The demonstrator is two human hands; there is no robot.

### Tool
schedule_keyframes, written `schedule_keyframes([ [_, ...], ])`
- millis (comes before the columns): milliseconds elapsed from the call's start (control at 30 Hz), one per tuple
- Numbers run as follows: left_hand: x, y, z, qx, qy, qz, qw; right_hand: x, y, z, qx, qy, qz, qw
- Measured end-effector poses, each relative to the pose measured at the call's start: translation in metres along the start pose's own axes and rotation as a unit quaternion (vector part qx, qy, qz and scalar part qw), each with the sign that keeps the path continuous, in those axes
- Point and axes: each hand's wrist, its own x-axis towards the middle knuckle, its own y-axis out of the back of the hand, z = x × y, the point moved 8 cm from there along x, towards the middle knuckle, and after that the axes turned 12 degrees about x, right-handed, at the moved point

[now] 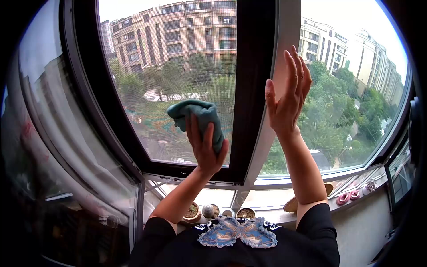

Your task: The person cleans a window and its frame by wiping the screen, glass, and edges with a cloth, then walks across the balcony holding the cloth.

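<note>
From where I stand, the folded teal cloth (198,111) is up at the lower middle of a screened window pane (173,66), bunched so its top edge flops over to the left. The person's left hand (207,149) has it, fingers clamped on the cloth and spread across its near side, with the thumb along the right edge. I cannot tell how firmly the cloth presses on the screen.

Around that pane runs a wide dark frame (254,89), and to its right stands a pale upright post (288,26). The right hand (289,95) is raised by the post, holding nothing; its 4 fingers point up, close to each other, with the thumb well apart. Whether it touches the post or the glass, I cannot tell.

Both arms reach up from a black top (302,242) with a frayed blue butterfly patch (237,233) at the chest. Below the window, potted plants (245,213) stand in a row, and further right 2 small pink things (348,197) sit on the ledge (369,197). A pale curtain (66,102) hangs at the far left. Outside are leafy trees (333,104) and tall apartment buildings (178,31).
</note>
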Motion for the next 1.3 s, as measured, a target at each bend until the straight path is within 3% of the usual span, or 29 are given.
schedule_keyframes([
  [67, 0.023, -0.057, 0.028, 0.062, -0.081, -0.067, 0.993, -0.001, -0.009, 0.016, 0.003, 0.006, 0.0, 1.0],
  [133, 0.046, -0.119, 0.041, 0.146, -0.122, -0.18, 0.965, -0.007, -0.02, 0.025, -0.075, -0.007, -0.082, 0.994],
  [167, 0.055, -0.126, 0.038, 0.153, -0.123, -0.172, 0.965, -0.008, -0.018, 0.025, -0.071, 0.0, -0.074, 0.995],
  [233, 0.088, -0.119, 0.044, 0.142, -0.159, -0.05, 0.976, -0.009, -0.017, 0.034, -0.053, -0.034, -0.08, 0.995],
  [333, 0.161, -0.103, 0.051, 0.126, -0.141, -0.028, 0.982, -0.01, -0.015, 0.032, -0.04, -0.044, -0.082, 0.995],
  [533, 0.292, -0.078, 0.064, 0.078, -0.201, 0.048, 0.975, 0.013, -0.008, 0.036, -0.034, -0.031, -0.104, 0.993],
  [833, 0.45, -0.073, 0.073, 0.171, -0.239, 0.146, 0.945, 0.091, -0.008, 0.053, 0.033, 0.027, -0.046, 0.998],
  [900, 0.489, -0.059, 0.07, 0.015, -0.181, 0.162, 0.97, 0.104, -0.015, 0.05, 0.007, 0.031, -0.063, 0.997],
  [933, 0.505, -0.066, 0.079, 0.176, -0.248, 0.114, 0.946, 0.108, -0.016, 0.05, 0.009, 0.034, -0.06, 0.998],
  [967, 0.519, -0.065, 0.079, 0.179, -0.248, 0.117, 0.945, 0.113, -0.019, 0.05, 0.004, 0.034, -0.056, 0.998],
  [1067, 0.562, -0.071, 0.075, 0.237, -0.225, 0.141, 0.935, 0.114, -0.024, 0.053, -0.004, 0.041, -0.053, 0.998],
  [1133, 0.588, -0.069, 0.066, 0.155, -0.178, 0.138, 0.962, 0.109, -0.022, 0.055, 0.005, 0.039, -0.05, 0.998],
  [1233, 0.603, -0.052, 0.051, 0.166, -0.131, 0.171, 0.962, 0.109, -0.023, 0.055, 0.033, 0.037, -0.048, 0.998],
  [1300, 0.614, -0.044, 0.027, 0.231, -0.1, 0.142, 0.957, 0.111, -0.023, 0.052, 0.038, 0.036, -0.042, 0.998],
])
